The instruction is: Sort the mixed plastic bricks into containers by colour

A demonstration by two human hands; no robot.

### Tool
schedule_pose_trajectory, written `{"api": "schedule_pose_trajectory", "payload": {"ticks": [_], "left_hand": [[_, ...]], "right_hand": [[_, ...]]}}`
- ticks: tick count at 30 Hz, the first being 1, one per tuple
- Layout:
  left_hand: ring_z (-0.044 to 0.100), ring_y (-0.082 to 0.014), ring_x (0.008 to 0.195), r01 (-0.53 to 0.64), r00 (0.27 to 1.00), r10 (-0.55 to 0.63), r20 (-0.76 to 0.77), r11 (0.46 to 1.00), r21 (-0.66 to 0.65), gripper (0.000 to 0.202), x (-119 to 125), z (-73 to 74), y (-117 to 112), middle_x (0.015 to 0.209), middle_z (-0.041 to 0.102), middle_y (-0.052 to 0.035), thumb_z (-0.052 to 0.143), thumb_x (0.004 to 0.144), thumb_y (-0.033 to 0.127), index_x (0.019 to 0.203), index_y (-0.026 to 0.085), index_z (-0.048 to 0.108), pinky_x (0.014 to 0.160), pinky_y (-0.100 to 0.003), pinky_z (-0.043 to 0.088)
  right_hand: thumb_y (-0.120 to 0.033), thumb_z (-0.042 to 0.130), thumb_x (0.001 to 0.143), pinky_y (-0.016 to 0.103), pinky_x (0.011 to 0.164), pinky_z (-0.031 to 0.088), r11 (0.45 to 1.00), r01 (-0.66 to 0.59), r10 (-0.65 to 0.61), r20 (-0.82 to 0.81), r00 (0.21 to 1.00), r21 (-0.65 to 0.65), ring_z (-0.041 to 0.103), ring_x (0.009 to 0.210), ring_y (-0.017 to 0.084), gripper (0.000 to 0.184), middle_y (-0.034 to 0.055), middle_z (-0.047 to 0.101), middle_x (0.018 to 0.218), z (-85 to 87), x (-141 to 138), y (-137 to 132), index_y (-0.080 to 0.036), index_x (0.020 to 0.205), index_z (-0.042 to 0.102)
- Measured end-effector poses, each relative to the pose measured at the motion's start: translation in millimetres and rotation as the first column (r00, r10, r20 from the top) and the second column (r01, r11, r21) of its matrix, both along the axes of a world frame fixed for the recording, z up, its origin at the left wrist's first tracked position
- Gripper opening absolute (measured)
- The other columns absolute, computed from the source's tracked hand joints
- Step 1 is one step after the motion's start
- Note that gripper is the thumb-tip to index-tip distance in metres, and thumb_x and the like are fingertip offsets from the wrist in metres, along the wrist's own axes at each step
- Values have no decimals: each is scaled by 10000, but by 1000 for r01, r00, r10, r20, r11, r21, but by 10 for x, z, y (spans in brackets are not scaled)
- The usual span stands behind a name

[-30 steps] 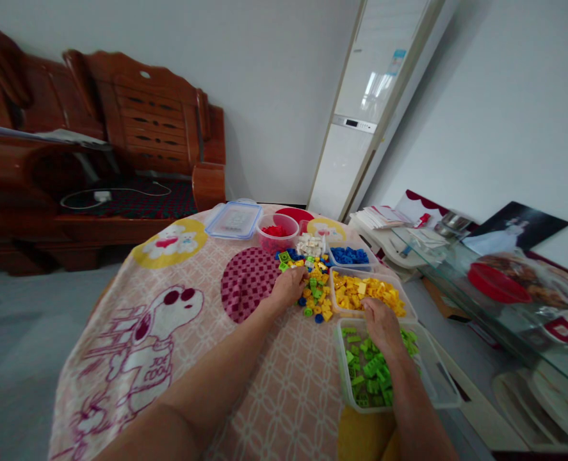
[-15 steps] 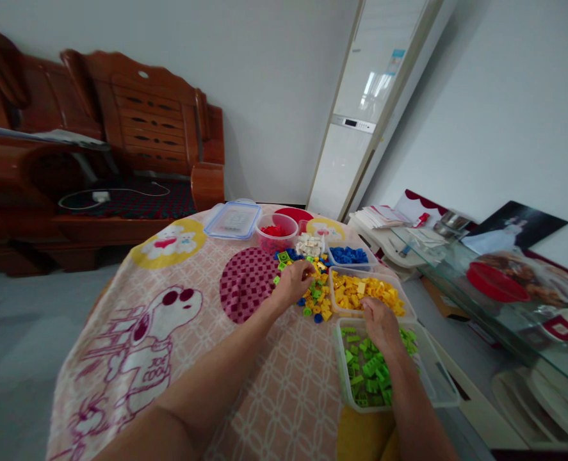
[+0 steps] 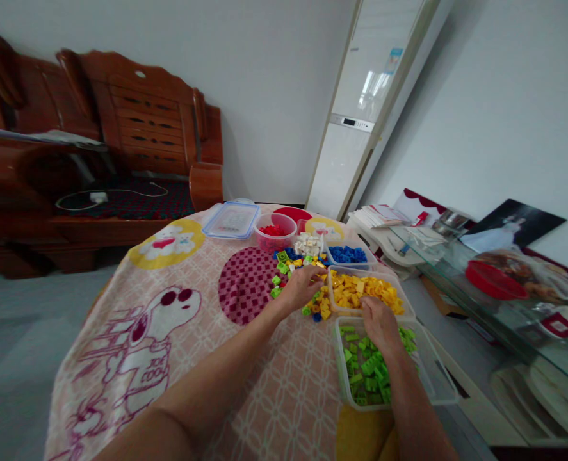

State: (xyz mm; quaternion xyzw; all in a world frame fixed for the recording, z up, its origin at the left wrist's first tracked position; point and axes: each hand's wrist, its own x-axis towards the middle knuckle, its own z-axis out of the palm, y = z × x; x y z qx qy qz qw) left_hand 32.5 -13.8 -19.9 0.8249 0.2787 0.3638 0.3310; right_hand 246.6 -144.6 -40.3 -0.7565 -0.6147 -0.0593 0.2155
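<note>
My left hand (image 3: 301, 288) lies over a loose pile of mixed small bricks (image 3: 297, 265) on the cloth-covered table (image 3: 178, 333), fingers curled down into the pile beside the clear tub of yellow bricks (image 3: 366, 292). What those fingers hold is hidden. My right hand (image 3: 378, 323) rests on the far rim of the clear tub of green bricks (image 3: 373, 371), fingers bent down at the edge next to the yellow tub. A tub of blue bricks (image 3: 349, 255), a heap of white bricks (image 3: 308, 244) and a round tub of red bricks (image 3: 275, 231) stand behind.
A clear lid (image 3: 232, 219) and a red lid (image 3: 293, 213) lie at the table's far side. A wooden sofa (image 3: 101, 153) stands at left, a tall white air conditioner (image 3: 355, 121) behind. A glass shelf with papers and a red bowl (image 3: 495, 280) runs along the right.
My left hand has slid rightward across the loose pile toward the yellow tub, leaving a few green bricks uncovered at its left. My right hand has stayed on the green tub's rim.
</note>
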Motion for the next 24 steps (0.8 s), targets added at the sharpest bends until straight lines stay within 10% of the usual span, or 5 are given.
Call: {"api": "schedule_pose_trajectory", "payload": {"ticks": [8,24], "left_hand": [[687,-167,854,-306,946,312,-93,949,74,294,-358,-6,374,960,753,-52,537,798,121,1020,160,727,808,-252,526],[658,-202,953,-249,736,343,-583,939,238,254,-287,-59,227,1035,692,-101,479,916,215,969,177,724,847,-285,501]], "right_hand": [[-182,370,918,305,824,449,1000,1,-1,-2,1000,19,637,862,221,346,124,714,903,-2,-14,-3,-144,915,714],[-154,380,900,294,836,457,1000,6,-6,11,1000,-1,652,869,212,338,125,730,927,-11,-1,-4,-131,935,716]]}}
